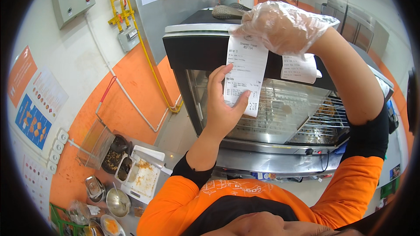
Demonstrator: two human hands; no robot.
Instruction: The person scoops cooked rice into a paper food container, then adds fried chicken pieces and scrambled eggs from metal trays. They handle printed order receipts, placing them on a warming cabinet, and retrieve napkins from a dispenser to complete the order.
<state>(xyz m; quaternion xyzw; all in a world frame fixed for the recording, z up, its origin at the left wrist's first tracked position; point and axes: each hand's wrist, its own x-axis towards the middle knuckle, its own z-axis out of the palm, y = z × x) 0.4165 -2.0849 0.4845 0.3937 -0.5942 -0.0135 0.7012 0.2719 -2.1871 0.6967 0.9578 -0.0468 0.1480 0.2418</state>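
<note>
A long white paper receipt [245, 67] hangs down the front of a black-topped glass food warmer. My bare left hand [225, 105] grips its lower part, fingers at the left edge and thumb over the front. My right hand [284, 24], in a clear plastic glove, is closed at the receipt's top, by the warmer's upper edge. Perforated metal tongs [225, 13] show just beyond that hand; their handles are hidden behind it. A second, shorter receipt [299, 67] hangs under my right wrist.
Wire racks [326, 122] with browned food show inside the warmer [192, 54]. At lower left are a white tray [146, 175] with crumbs and a knife, a metal bowl [118, 202] and a wire basket [94, 142]. Yellow pipes [146, 48] run along the wall.
</note>
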